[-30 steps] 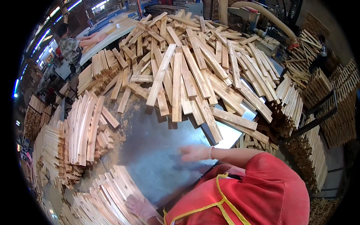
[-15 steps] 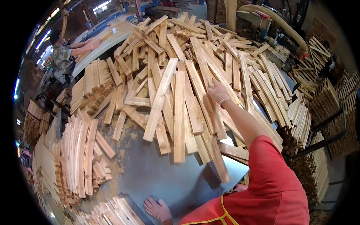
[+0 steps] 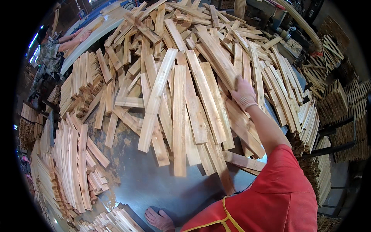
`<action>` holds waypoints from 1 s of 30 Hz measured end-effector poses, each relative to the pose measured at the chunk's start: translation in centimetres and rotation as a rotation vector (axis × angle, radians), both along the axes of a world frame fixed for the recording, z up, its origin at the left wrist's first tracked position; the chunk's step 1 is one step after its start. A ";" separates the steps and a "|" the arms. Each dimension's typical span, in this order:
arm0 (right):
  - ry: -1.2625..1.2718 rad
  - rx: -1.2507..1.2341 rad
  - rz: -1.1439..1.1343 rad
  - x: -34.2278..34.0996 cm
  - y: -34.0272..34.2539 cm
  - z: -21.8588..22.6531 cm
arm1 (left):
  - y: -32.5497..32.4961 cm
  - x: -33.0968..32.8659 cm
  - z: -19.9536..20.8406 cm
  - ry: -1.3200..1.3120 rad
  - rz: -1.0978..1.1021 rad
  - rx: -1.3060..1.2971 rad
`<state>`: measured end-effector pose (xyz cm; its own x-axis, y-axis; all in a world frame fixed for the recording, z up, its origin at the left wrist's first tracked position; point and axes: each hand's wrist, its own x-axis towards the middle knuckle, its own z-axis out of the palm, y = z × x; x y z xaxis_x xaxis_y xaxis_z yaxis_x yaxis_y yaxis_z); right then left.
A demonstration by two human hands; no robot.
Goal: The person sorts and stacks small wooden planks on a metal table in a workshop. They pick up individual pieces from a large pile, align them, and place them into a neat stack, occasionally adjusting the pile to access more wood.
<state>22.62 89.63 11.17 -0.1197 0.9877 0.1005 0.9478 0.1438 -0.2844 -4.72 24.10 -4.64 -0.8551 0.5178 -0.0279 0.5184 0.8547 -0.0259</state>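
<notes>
My right hand (image 3: pixel 245 94), in a pale knit glove, reaches far over a heap of loose wooden boards. Its fingers are closed on the near end of a long wooden board (image 3: pixel 217 57), which slants away to the upper left across the heap. Low in the view, my left hand (image 3: pixel 159 219), also gloved, rests flat on the grey metal table (image 3: pixel 143 185) with its fingers spread. Beside it lies a row of short light boards (image 3: pixel 110 222). Several boards of the heap, such as a pale one (image 3: pixel 179 120), point toward me over the bare metal.
Stacked boards (image 3: pixel 73 166) line the table's left side, with another stack (image 3: pixel 83 77) behind. More boards (image 3: pixel 284 96) lie at the right. Beyond are a ribbed hose (image 3: pixel 303 25) and a dark metal rack (image 3: pixel 336 139). A co-worker's hands (image 3: pixel 75 40) rest on a long white surface.
My right hand has moved right and a little nearer, and the long board's end has come with it. The view has shifted slightly. My left hand stays flat on the table.
</notes>
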 end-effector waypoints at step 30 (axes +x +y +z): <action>0.761 -0.388 0.930 -9.7 -42.8 -7.1 | -12.7 3.2 11.1 -0.082 0.180 0.141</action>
